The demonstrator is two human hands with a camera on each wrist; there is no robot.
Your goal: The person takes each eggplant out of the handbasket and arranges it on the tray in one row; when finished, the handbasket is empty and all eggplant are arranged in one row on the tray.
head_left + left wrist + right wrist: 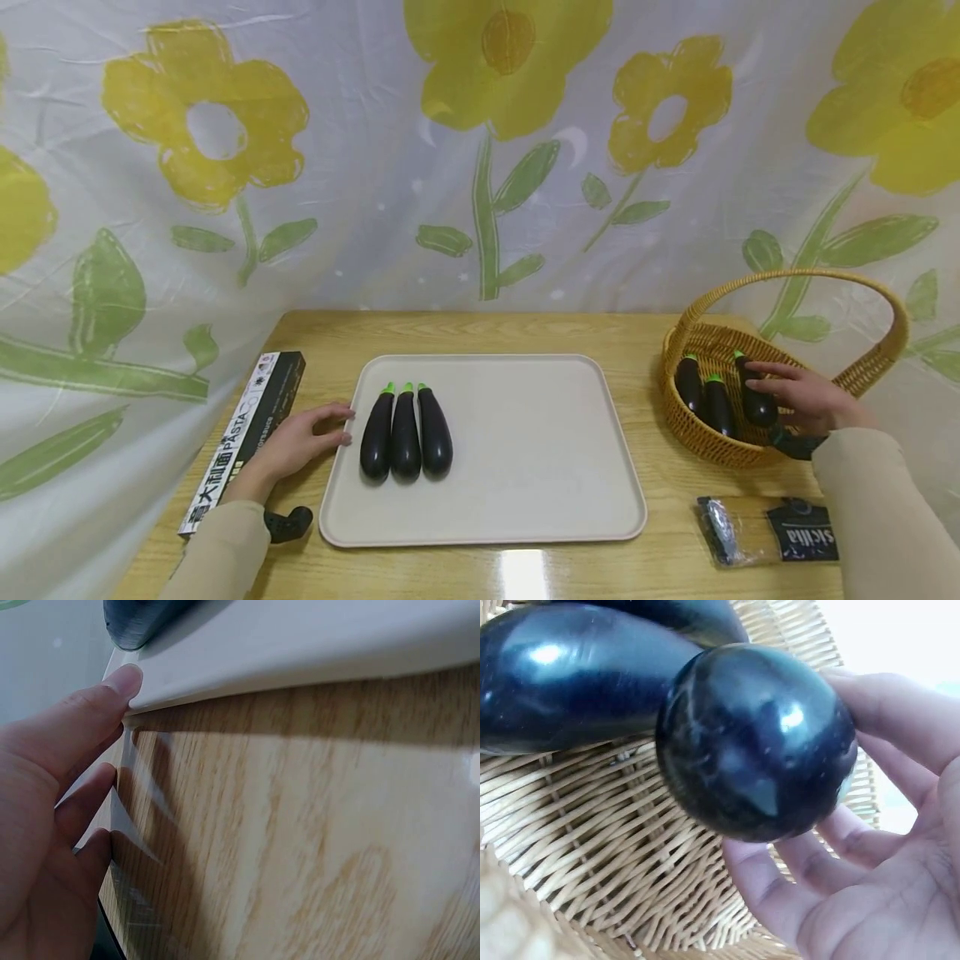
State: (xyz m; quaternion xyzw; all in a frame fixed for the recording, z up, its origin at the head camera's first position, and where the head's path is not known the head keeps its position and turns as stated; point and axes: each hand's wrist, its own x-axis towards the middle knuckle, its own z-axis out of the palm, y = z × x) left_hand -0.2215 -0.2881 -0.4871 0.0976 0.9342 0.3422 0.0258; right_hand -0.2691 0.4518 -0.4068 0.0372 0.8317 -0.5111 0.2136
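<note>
My right hand (806,395) reaches into a wicker basket (862,375) and holds an eggplant (759,407) with its green stem end pointing away. In the right wrist view, the fingers (769,889) curl beneath the eggplant's round dark end (757,742) and the thumb lies along its side. Two more eggplants, one at the left (688,385) and one in the middle (719,407), lie in the basket. My left hand (303,437) rests at the left edge of a white tray (536,450), its thumb (124,681) touching the rim. Three eggplants (406,437) lie side by side on the tray.
A black-and-white pasta box (243,437) lies left of the tray, beside my left forearm. A clear pasta packet (765,531) sits in front of the basket. The basket's tall handle (802,273) arches over it. A flowered cloth (360,208) hangs behind the wooden table (480,325).
</note>
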